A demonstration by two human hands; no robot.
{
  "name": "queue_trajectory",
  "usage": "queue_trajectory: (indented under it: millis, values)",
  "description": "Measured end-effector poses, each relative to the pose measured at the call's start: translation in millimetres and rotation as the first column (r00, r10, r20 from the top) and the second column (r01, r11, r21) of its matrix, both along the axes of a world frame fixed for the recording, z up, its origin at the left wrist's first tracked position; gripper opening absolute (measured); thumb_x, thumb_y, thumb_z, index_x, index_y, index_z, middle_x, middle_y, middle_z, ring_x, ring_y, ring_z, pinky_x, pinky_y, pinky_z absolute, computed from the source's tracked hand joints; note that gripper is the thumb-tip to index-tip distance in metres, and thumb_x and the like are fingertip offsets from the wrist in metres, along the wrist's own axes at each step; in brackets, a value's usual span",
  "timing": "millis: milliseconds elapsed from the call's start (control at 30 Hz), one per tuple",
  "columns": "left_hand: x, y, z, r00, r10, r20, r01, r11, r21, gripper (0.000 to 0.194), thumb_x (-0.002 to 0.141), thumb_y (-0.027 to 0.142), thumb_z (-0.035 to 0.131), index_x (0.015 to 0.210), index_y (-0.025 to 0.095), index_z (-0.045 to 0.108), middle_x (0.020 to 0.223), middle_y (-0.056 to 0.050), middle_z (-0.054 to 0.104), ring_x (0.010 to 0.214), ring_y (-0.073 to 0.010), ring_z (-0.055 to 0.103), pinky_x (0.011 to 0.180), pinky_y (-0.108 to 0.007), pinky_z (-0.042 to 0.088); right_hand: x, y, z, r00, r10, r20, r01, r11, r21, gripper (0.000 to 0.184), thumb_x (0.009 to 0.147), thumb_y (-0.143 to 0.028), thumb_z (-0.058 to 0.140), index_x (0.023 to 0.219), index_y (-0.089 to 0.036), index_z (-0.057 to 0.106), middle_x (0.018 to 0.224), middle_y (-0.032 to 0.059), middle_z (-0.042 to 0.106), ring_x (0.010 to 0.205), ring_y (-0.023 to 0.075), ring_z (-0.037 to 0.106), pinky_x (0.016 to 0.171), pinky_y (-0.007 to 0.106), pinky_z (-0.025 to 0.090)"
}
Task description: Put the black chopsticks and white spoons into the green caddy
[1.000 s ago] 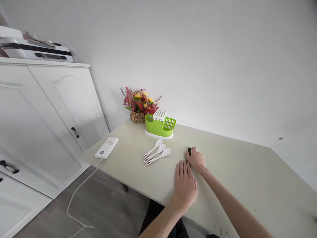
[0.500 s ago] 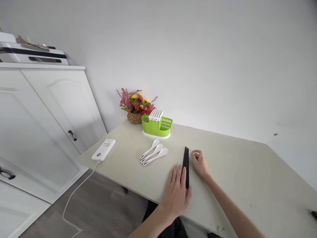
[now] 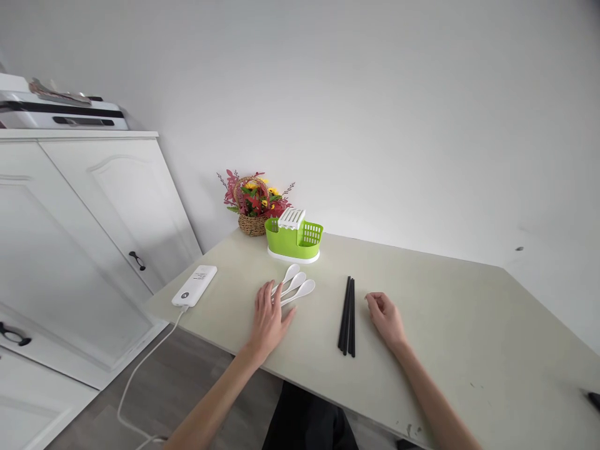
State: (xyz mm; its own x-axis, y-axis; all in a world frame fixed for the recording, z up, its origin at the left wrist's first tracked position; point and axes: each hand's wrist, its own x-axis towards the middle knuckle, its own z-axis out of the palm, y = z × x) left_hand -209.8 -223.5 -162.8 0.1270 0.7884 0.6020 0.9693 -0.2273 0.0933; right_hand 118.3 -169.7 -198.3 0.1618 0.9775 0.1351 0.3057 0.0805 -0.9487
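Note:
Three white spoons [image 3: 305,288] lie fanned on the table, bowls pointing away to the right. My left hand [image 3: 268,324] rests over their handle ends with its fingers stretched out, hiding part of the handles; whether it touches them I cannot tell. Several black chopsticks [image 3: 350,315] lie in a loose bundle, spread a little at the near end, between my two hands. To their right, my right hand [image 3: 387,320] is curled closed on the table and nothing shows in it. A green cutlery holder [image 3: 293,245] with a white slatted top stands behind the spoons.
A wicker basket of artificial flowers [image 3: 253,225] sits beside the holder against the wall. On the left of the table [image 3: 435,300] lies a white power bank [image 3: 195,285] with a cable hanging off the edge. White cabinets [image 3: 122,206] stand further left.
My left hand has left the chopsticks and moved left onto the spoon handles. The chopsticks now lie uncovered, their near ends spread. My right hand has shifted slightly right.

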Motion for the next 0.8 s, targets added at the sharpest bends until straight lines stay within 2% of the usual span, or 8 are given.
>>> queue_trajectory:
  millis: [167,300,600,800]
  values:
    - [-8.0,20.7,-7.8,0.999,0.033,-0.013,-0.033,0.999,0.014,0.068,0.099,0.054,0.054,0.150,0.010,0.039,0.143,-0.025,0.055,0.135,-0.0392,0.051,0.115,-0.059,0.039,1.4,-1.1,1.9,1.000,0.007,0.024,-0.007,1.000,-0.012,0.045,0.089,-0.066,0.056,0.095,-0.022,0.065,0.066,-0.0024,0.056,0.060,0.0170,0.049,0.058,0.029,0.040]
    - [-10.0,29.2,-10.6,0.999,0.050,-0.021,-0.050,0.999,0.009,0.062,0.099,0.052,0.055,0.145,0.011,0.044,0.132,-0.022,0.062,0.129,-0.0388,0.054,0.113,-0.057,0.041,1.1,-2.0,2.3,0.999,0.005,0.035,-0.005,1.000,-0.019,0.045,0.090,-0.066,0.056,0.096,-0.023,0.066,0.069,-0.0016,0.058,0.062,0.0173,0.049,0.059,0.030,0.040]
    - [-8.6,23.5,-9.6,0.999,0.023,0.025,-0.023,1.000,-0.012,0.047,0.101,0.043,0.057,0.137,0.015,0.049,0.123,-0.017,0.065,0.117,-0.0347,0.059,0.102,-0.049,0.048,0.9,-0.9,1.3,0.999,-0.004,0.054,0.005,1.000,-0.015,0.044,0.089,-0.066,0.057,0.093,-0.023,0.067,0.068,-0.0020,0.057,0.062,0.0171,0.049,0.058,0.029,0.039]
    - [-5.6,18.8,-2.6,0.999,0.035,-0.004,-0.035,0.997,-0.068,0.035,0.102,0.037,0.056,0.131,0.018,0.055,0.118,-0.013,0.065,0.110,-0.0322,0.060,0.096,-0.047,0.049,2.0,0.5,-1.7,0.998,-0.002,0.064,0.004,1.000,-0.020,0.047,0.087,-0.068,0.057,0.093,-0.023,0.067,0.067,-0.0021,0.058,0.060,0.0167,0.048,0.058,0.030,0.040]
